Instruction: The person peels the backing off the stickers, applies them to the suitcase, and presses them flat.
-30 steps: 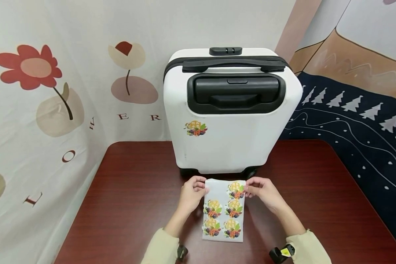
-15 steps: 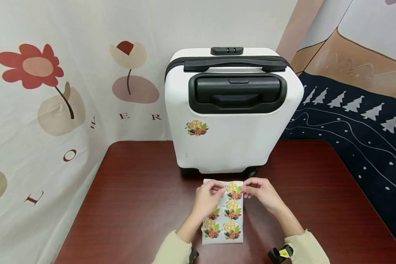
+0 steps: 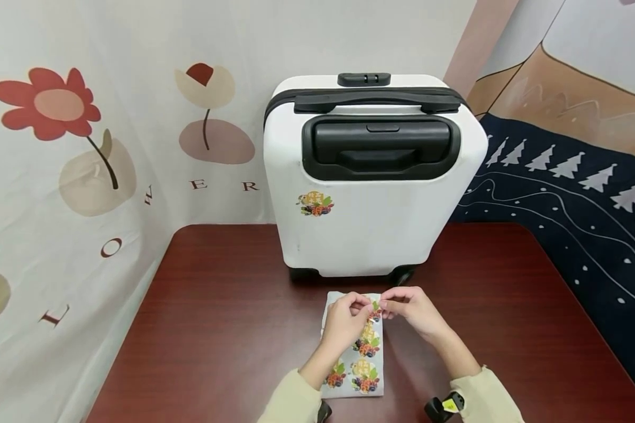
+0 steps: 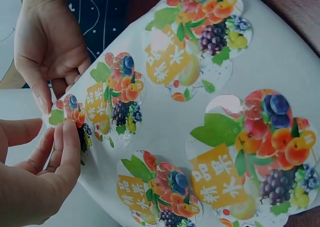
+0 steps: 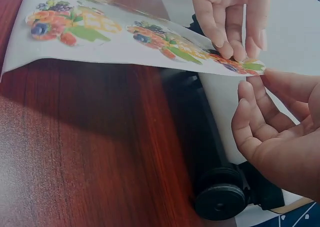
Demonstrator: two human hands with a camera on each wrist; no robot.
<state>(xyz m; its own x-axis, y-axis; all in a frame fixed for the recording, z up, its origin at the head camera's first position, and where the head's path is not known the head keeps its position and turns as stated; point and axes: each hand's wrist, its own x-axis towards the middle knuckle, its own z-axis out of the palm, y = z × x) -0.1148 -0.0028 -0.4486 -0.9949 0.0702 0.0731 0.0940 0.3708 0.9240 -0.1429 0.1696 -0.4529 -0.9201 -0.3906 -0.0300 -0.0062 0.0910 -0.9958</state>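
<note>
A white sheet of fruit stickers (image 3: pixel 373 389) stands tilted up off the table in front of the suitcase. At its upper right corner, my right hand (image 3: pixel 413 310) pinches the edge between thumb and fingers. My left hand (image 3: pixel 344 323) reaches across the sheet, fingers bent, with its fingertips on the top right fruit sticker (image 4: pixel 75 109) close to that corner. In the left wrist view a gap shows between the left thumb and fingers; I cannot tell whether they pinch the sticker. The left forearm and hand hide part of the left column.
A white suitcase (image 3: pixel 360 229) with a black handle (image 3: pixel 381 147) stands at the back of the brown table (image 3: pixel 217 317). One fruit sticker (image 3: pixel 315 203) is on its front, left of middle. Its black wheel (image 5: pixel 220 199) is near the right hand. Printed cloth (image 3: pixel 137 117) hangs behind.
My left hand has let go of the sheet's upper left edge and moved right to the top right sticker. The right hand keeps its corner and has shifted slightly left with the sheet.
</note>
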